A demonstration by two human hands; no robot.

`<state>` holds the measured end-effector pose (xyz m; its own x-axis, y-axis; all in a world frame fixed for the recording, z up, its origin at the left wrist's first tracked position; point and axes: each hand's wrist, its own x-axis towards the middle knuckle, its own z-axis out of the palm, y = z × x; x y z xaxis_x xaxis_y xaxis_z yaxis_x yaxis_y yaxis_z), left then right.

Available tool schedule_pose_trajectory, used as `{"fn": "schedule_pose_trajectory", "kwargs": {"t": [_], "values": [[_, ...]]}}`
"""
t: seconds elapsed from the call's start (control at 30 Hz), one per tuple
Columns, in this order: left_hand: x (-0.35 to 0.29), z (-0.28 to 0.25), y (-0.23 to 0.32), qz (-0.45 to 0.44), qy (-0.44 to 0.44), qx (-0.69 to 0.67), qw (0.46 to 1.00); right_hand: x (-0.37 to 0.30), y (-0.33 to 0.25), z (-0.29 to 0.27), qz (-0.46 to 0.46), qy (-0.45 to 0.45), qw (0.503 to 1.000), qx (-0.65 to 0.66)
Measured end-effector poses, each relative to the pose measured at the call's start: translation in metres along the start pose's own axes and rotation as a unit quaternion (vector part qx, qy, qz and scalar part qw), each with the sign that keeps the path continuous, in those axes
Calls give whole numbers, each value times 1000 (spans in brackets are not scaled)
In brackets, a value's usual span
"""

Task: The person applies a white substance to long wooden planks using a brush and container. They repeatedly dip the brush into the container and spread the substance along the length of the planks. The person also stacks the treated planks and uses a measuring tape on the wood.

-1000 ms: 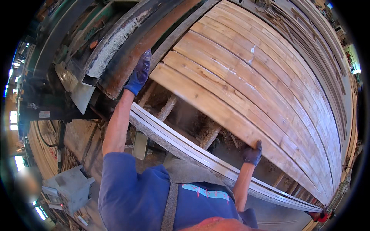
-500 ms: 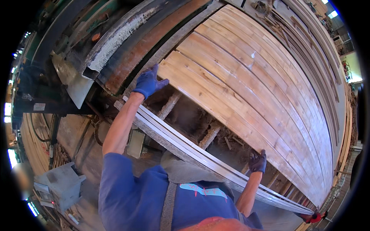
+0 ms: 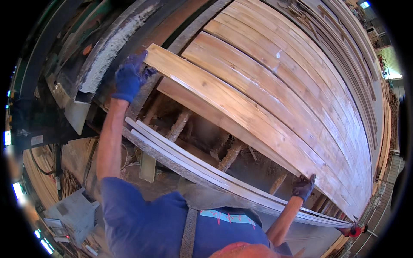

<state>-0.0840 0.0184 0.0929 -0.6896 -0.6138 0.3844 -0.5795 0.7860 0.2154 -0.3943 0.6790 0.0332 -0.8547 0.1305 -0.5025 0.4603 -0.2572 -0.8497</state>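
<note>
My left hand [image 3: 130, 78], in a blue glove, grips the left end of a long wooden board [image 3: 223, 102]. Farther right, my right hand [image 3: 303, 188], in a dark glove, closes on the same board's near edge. The board's left end is raised and tilted above another plank [image 3: 185, 97], which shows under its near edge. Beyond lies a row of long, pale planks [image 3: 275, 84] side by side, with whitish smears on some. My fingertips are partly hidden behind the board.
White rails [image 3: 189, 160] run in front of me, with rough crossbars [image 3: 232, 154] and debris behind them. A crusted metal beam [image 3: 112, 49] stands at the far left. Thin wood strips [image 3: 355, 71] lie beyond the planks. At the far right shows another person's red sleeve [image 3: 356, 231].
The near board's left end has come up and leftward with my left hand, baring a plank below. My right hand has shifted slightly right, still on the edge.
</note>
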Motion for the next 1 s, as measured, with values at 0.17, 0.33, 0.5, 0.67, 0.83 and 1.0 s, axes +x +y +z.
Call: {"fn": "schedule_pose_trajectory", "kwargs": {"t": [0.17, 0.33, 0.5, 0.67, 0.83, 1.0], "values": [[44, 63, -35, 52, -28, 11, 998, 43, 23, 29, 30, 60, 998, 21], [66, 100, -25, 41, -68, -14, 997, 81, 26, 41, 36, 87, 996, -1], [93, 126, 20, 15, -104, 30, 994, 116, 3, 53, 29, 88, 995, -39], [111, 125, 71, 40, -175, 67, 982, 174, -19, 13, 66, 62, 995, -28], [106, 90, 78, 25, -89, 17, 996, 175, -30, -6, 5, 29, 999, 27], [52, -8, 64, 74, -17, -65, 995, 74, -33, -32, 3, 52, 999, -6]]}}
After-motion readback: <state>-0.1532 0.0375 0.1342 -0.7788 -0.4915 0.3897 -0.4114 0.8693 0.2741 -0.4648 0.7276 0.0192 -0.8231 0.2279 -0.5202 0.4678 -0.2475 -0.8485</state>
